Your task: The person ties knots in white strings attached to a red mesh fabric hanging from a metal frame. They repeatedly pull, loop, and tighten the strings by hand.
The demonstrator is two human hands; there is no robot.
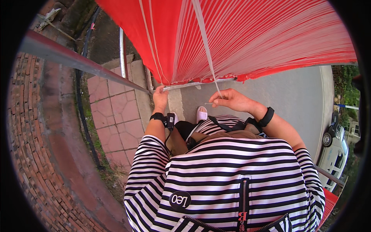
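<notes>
In front of me stretches a red cloth sheet (162, 37) overlaid with many pale threads that fan out from its near edge. My right hand (232, 100) pinches the lower end of a white strand bundle (206, 40), which runs taut up across the sheet. A short tail pokes out past the fingers. My left hand (160, 98) is at the sheet's near left corner, beside a metal rail (185, 85). Two thin pale strands (155, 55) come down to its fingertips; whether the fingers grip them or the cloth edge is unclear.
A long metal pole (95, 68) slants in from the left to the rail's end. Below lie pink paving tiles (116, 107), a kerb and a grey road (261, 87). A brick surface (26, 116) curves along the left. A white van (334, 153) stands at right.
</notes>
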